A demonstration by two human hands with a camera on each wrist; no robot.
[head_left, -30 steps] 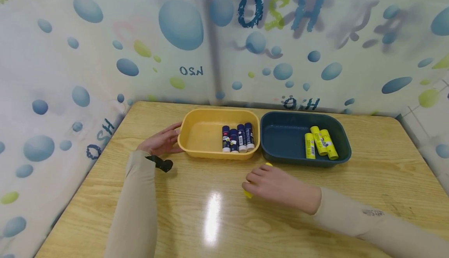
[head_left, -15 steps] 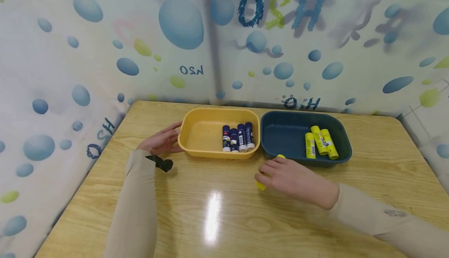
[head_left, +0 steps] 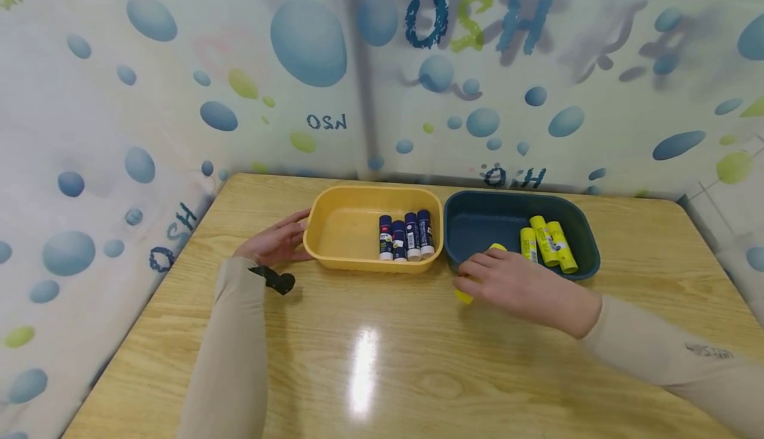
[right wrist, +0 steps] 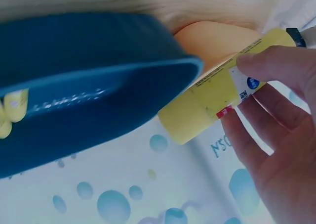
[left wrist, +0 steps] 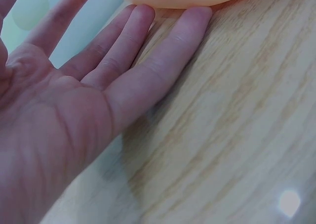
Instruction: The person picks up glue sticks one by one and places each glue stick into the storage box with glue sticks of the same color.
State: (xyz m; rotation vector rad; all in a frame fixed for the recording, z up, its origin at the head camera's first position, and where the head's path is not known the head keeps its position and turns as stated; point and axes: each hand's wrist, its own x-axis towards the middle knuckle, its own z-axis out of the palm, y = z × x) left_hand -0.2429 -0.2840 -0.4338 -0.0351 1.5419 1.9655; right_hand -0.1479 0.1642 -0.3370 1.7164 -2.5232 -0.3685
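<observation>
Between thumb and fingers, my right hand pinches a yellow glue stick. The stick is tilted, and in the head view its far end overlaps the front rim of the dark blue tray. Several yellow glue sticks lie inside that tray at its right. My left hand has its fingers extended, with fingertips against the left side of the yellow tray. Several dark blue glue sticks with white ends lie side by side in the right part of the yellow tray.
Both trays stand side by side toward the back of the wooden table. Behind the table hangs a pale backdrop printed with blue and green bubbles. A black strap shows at the left wrist.
My right hand has moved right and away from me with the yellow glue stick, from the table before the trays to the dark blue tray's front rim. The left hand stays at the yellow tray.
</observation>
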